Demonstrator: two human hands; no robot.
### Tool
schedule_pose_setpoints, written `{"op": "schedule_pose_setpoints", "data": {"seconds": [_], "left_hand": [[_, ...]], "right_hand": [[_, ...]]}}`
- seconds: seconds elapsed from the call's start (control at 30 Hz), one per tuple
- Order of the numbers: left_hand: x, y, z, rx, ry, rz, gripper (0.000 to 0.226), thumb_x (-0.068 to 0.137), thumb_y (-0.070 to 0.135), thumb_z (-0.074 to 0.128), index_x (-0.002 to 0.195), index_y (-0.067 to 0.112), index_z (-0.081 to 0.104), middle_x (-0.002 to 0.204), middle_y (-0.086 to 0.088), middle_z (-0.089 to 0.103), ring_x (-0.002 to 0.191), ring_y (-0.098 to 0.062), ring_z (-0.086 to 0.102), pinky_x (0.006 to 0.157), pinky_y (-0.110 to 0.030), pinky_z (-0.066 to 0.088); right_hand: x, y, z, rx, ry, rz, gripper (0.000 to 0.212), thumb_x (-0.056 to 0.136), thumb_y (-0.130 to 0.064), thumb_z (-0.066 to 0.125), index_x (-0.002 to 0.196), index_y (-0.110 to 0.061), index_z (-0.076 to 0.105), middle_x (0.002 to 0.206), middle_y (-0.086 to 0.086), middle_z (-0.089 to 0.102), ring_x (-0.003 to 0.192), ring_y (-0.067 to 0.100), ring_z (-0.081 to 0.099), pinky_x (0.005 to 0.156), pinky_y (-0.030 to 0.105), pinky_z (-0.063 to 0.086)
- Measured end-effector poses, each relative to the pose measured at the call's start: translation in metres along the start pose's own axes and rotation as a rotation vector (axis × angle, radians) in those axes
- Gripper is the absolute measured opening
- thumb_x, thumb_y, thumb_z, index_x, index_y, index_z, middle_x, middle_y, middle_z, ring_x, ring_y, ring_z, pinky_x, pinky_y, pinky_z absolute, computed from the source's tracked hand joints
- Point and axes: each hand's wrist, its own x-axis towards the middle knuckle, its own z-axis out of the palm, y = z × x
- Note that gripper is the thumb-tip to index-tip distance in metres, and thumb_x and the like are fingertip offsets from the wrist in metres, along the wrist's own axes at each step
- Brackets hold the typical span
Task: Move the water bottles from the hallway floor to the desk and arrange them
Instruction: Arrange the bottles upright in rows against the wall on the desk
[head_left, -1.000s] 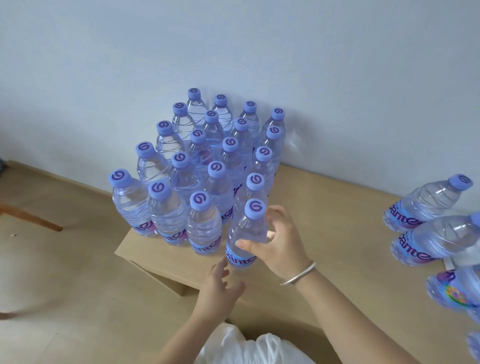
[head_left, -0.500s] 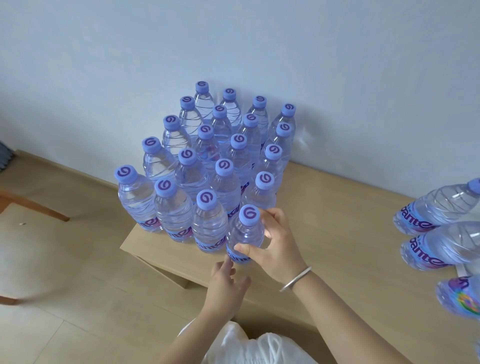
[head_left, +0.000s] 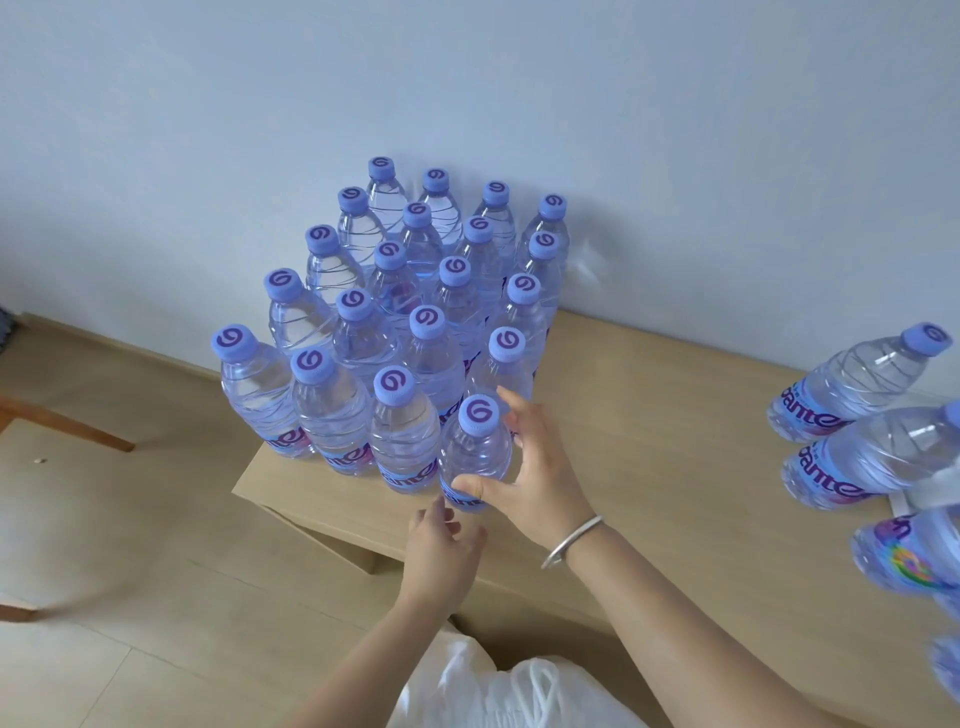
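Seen from above, a pale wooden worktop (head_left: 649, 441) against a white wall (head_left: 467, 78) carries a tight block of upright water bottles (head_left: 415, 291) with purple caps. The right hand (head_left: 524, 467) curls around the front bottle (head_left: 475, 457) at the block's near right corner, thumb on its label. The left hand (head_left: 441, 556) hovers just below, fingers relaxed and spread, holding nothing. More bottles (head_left: 862, 384) lie tilted at the right edge.
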Motion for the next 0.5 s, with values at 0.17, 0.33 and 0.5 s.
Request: {"op": "schedule_pose_setpoints", "data": {"seconds": [0.17, 0.33, 0.5], "left_hand": [[-0.016, -0.005, 0.015, 0.001, -0.088, -0.073, 0.036, 0.084, 0.012, 0.057, 0.120, 0.007, 0.056, 0.090, 0.006, 0.061, 0.077, -0.007, 0.056, 0.055, -0.009, 0.039], [-0.019, 0.011, 0.035, 0.067, -0.277, 0.016, 0.032, 0.086, 0.011, 0.056, 0.118, 0.009, 0.059, 0.090, 0.006, 0.061, 0.074, -0.008, 0.057, 0.055, -0.006, 0.039], [-0.013, 0.048, 0.071, 0.195, -0.412, 0.178, 0.038, 0.087, 0.012, 0.059, 0.125, 0.012, 0.053, 0.100, 0.006, 0.056, 0.082, -0.005, 0.054, 0.060, -0.006, 0.040]], "right_hand": [[-0.008, 0.002, -0.017, -0.012, 0.110, 0.049, 0.085, 0.063, -0.036, 0.083, 0.131, -0.032, 0.032, 0.111, -0.019, 0.041, 0.102, 0.006, 0.047, 0.090, 0.009, 0.036], [-0.023, 0.022, -0.082, -0.027, 0.542, 0.214, 0.061, 0.081, -0.017, 0.070, 0.134, -0.016, 0.039, 0.104, -0.001, 0.049, 0.093, 0.005, 0.050, 0.086, 0.026, 0.046], [-0.058, 0.057, -0.167, -0.201, 0.906, 0.437, 0.053, 0.080, -0.001, 0.066, 0.128, 0.002, 0.044, 0.112, 0.016, 0.049, 0.104, 0.027, 0.048, 0.092, 0.034, 0.041]]}}
